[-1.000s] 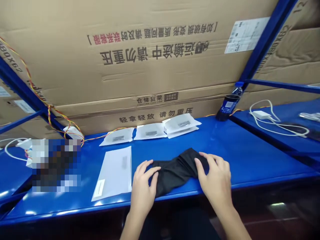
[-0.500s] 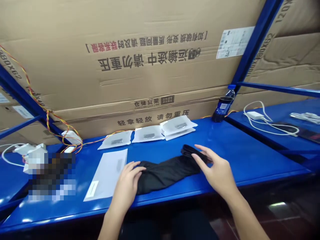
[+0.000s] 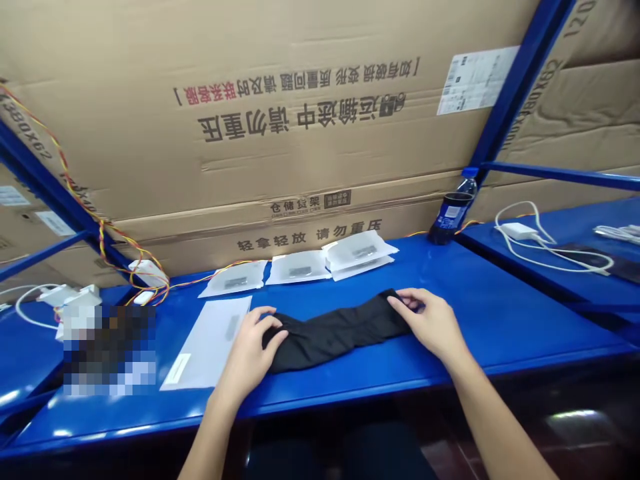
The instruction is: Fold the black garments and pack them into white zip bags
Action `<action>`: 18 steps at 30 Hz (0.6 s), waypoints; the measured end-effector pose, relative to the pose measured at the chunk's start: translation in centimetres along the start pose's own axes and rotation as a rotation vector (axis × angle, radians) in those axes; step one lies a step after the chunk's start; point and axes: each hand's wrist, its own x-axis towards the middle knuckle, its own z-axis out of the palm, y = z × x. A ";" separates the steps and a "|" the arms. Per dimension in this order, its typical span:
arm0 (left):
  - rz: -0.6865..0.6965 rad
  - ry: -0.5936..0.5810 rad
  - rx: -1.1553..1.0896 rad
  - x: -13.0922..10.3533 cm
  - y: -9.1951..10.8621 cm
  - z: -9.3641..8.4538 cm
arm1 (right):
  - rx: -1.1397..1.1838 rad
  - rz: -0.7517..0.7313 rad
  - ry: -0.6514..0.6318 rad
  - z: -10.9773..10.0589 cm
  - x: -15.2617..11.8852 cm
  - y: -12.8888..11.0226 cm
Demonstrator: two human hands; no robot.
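Observation:
A black cloth [image 3: 335,335] lies stretched out as a long strip near the front edge of the blue shelf [image 3: 480,300]. Its left end is pinched between the thumb and fingers of my left hand [image 3: 256,347]. At the other end, my right hand [image 3: 431,321] grips the cloth's upper right corner, with some fingertips hidden behind or in the fabric. Just left of my left hand lies a large frosted bag [image 3: 207,343] with a small white label, flat on the shelf.
Along the back lie small frosted bags [image 3: 299,268] with dark items inside. A dark drink bottle [image 3: 450,212] stands at the back right. White adapters [image 3: 149,273] and yellow-red wires are at left; a white charger [image 3: 520,231] with cable lies right. Cardboard [image 3: 310,160] rises behind.
The cloth's right end, folded up before, now lies flatter and extends further right. My right hand has moved slightly with it, and my left hand has shifted a little left.

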 end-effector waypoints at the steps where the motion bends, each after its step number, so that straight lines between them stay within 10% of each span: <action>1: 0.009 0.030 -0.026 0.3 0.2 -0.3 | 0.047 0.008 0.002 -0.3 0.3 0.0; 6: 0.140 0.057 -0.157 -1.1 2.1 -2.6 | 0.339 -0.021 -0.157 -4.4 -1.5 1.0; 11: 0.293 -0.191 -0.087 -5.5 4.4 -4.4 | 0.058 -0.137 -0.483 -8.7 -5.8 4.0; 18: 0.262 -0.081 -0.110 -2.3 5.6 -2.7 | -0.065 -0.367 -0.282 -6.9 -4.0 1.6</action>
